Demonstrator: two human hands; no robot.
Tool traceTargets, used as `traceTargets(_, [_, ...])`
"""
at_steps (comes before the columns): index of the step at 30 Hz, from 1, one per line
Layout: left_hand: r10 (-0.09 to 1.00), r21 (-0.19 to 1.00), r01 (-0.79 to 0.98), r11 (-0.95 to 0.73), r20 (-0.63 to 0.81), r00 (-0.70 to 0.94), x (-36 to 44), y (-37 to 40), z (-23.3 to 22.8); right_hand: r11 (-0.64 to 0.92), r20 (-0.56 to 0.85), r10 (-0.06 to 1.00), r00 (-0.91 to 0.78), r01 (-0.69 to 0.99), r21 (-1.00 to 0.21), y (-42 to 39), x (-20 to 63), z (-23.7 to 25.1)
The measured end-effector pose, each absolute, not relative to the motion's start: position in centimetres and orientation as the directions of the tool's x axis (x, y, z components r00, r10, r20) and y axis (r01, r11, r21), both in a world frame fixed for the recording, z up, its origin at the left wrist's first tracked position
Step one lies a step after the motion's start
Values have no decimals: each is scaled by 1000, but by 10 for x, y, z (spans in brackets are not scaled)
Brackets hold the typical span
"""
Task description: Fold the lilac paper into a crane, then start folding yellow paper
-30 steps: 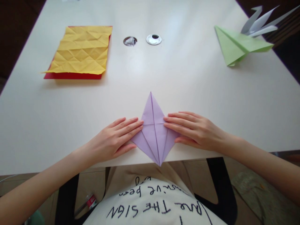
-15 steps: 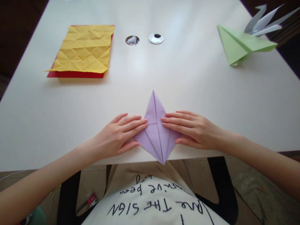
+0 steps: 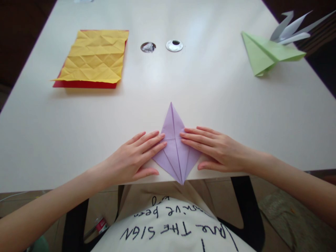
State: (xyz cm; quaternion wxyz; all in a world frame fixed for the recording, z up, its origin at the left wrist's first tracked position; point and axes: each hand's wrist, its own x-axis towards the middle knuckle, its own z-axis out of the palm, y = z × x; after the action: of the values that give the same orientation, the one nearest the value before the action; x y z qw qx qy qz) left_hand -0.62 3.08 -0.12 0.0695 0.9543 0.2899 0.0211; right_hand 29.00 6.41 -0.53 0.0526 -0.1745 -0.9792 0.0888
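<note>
A purple folded origami paper lies flat in a kite-like diamond near the table's front edge, its lower tip reaching just over that edge. Creases run down its middle and across it. My left hand rests palm down on its left side, fingers stretched out and thumb apart. On the opposite side my right hand lies the same way, fingertips pressing the paper and thumb near its right corner. Both hands cover parts of the paper's side corners.
On the white table, a creased yellow sheet lies over a red sheet at the left. Behind the paper are a googly eye and a round hole. A green folded paper and a grey-white paper crane stand at the right.
My left hand's fingers have spread a little and its thumb has moved down, away from the paper. The right thumb has dropped slightly. The paper has hardly moved; the view has tilted slightly.
</note>
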Motion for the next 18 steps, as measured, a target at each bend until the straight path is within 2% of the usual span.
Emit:
traceTargets(3, [575, 104, 571, -815, 11, 818, -5, 24, 0, 927, 49, 360, -932, 351, -132, 58, 289, -6])
traceTargets(6, [597, 61, 595, -802, 40, 801, 2, 16, 2, 920, 126, 391, -912, 385, -70, 48, 284, -6])
traceTargets(9, [571, 41, 570, -820, 14, 821, 8, 9, 5, 915, 152, 403, -902, 398, -66, 37, 279, -4])
traceTargets(12, [580, 32, 580, -814, -4, 815, 10, 3, 4, 917, 110, 398, -911, 393, -71, 29, 278, -3])
traceTargets(18, [573, 18, 573, -819, 63, 817, 14, -3, 1, 907, 121, 421, -899, 418, -54, 18, 278, -9])
